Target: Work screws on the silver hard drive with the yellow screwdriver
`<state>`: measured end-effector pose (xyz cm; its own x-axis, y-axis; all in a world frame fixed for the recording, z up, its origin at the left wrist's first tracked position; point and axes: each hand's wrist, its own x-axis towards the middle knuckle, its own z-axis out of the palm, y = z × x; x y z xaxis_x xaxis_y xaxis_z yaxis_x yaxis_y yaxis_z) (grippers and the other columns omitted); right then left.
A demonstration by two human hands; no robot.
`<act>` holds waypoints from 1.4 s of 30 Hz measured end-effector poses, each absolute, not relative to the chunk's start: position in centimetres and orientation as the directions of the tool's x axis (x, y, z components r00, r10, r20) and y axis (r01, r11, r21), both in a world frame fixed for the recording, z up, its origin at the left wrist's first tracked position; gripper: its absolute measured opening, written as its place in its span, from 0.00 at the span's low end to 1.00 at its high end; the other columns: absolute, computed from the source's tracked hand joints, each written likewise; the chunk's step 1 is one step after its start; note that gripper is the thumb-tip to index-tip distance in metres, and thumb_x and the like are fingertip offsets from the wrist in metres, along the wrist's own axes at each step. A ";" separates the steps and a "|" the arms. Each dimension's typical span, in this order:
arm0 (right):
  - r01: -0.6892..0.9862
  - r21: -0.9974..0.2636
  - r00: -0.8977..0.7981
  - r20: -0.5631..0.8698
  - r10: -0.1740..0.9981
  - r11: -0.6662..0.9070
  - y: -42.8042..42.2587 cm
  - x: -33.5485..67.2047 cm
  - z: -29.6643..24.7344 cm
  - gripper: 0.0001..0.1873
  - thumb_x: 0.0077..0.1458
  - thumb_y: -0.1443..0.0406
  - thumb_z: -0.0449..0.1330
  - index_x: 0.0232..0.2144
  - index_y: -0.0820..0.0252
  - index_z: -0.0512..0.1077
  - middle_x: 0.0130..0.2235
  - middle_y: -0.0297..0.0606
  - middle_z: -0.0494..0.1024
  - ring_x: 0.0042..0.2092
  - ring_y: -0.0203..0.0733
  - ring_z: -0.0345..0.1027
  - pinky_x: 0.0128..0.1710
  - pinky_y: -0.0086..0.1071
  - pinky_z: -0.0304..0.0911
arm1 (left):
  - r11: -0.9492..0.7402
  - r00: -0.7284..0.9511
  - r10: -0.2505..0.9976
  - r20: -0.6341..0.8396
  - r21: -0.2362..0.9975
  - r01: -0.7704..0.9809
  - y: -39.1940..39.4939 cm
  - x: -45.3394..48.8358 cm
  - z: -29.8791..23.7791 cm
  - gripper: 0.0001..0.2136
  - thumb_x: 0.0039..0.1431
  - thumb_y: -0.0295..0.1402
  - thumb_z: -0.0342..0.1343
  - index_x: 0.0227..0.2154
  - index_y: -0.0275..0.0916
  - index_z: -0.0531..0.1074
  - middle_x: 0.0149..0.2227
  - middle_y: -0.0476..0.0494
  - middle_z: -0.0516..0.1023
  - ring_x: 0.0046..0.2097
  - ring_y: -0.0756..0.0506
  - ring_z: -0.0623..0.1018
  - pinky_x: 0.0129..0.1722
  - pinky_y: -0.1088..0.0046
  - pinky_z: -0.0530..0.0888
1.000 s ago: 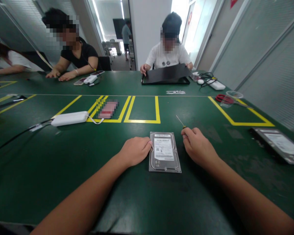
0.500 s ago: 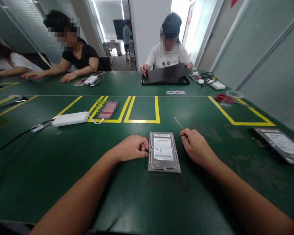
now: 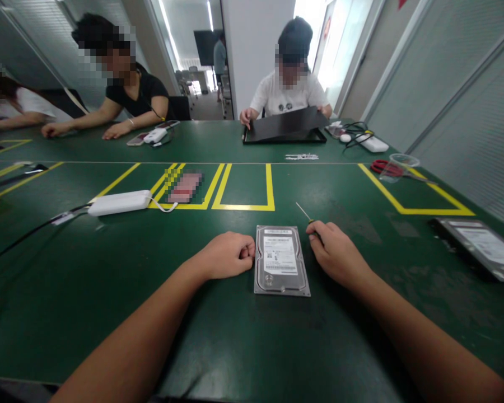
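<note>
A silver hard drive (image 3: 281, 261) lies label up on the green table (image 3: 109, 268) right in front of me. My left hand (image 3: 227, 256) rests as a closed fist just left of the drive, with nothing visible in it. My right hand (image 3: 336, 252) lies just right of the drive, closed round a thin screwdriver (image 3: 304, 213) whose metal shaft points away toward the far left.
A second hard drive (image 3: 481, 246) lies at the right edge. A white power strip (image 3: 119, 202) with cable sits at left, near yellow tape boxes (image 3: 243, 190). Red scissors (image 3: 384, 167) and a clear cup (image 3: 401, 163) are far right. Other people sit across the table, one with a black tray (image 3: 284, 129).
My left hand has drawn off the drive's left edge and curled into a fist. My right hand with the screwdriver has shifted slightly left.
</note>
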<state>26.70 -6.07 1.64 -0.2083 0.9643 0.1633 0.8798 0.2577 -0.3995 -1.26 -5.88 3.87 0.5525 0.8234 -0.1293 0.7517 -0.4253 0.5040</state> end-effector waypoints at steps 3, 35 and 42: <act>0.884 -0.395 -0.208 0.153 0.966 0.252 -6.0 26.6 1.5 0.12 0.65 0.64 0.47 0.45 0.58 0.68 0.41 0.42 0.70 0.43 0.44 0.66 0.43 0.36 0.59 | -0.423 0.558 0.818 -0.135 0.516 0.745 -5.8 -1.3 3.9 0.03 0.52 0.31 0.54 0.28 0.39 0.72 0.26 0.51 0.76 0.27 0.50 0.72 0.27 0.76 0.61; 0.911 -0.350 -0.193 0.105 0.976 0.218 -6.0 26.4 1.2 0.12 0.66 0.63 0.47 0.47 0.55 0.67 0.43 0.41 0.71 0.45 0.44 0.67 0.42 0.36 0.59 | -0.522 0.561 0.825 0.059 0.458 0.719 -5.2 -1.5 3.0 0.03 0.55 0.28 0.56 0.33 0.38 0.72 0.32 0.48 0.74 0.33 0.49 0.72 0.35 0.72 0.66; 0.917 -0.338 -0.192 0.094 0.977 0.213 -6.0 26.3 1.3 0.12 0.66 0.63 0.47 0.47 0.55 0.67 0.43 0.40 0.70 0.45 0.44 0.67 0.41 0.35 0.58 | -0.527 0.564 0.824 0.055 0.441 0.726 -5.3 -1.5 2.9 0.03 0.54 0.28 0.56 0.32 0.38 0.72 0.32 0.49 0.74 0.33 0.48 0.72 0.34 0.72 0.65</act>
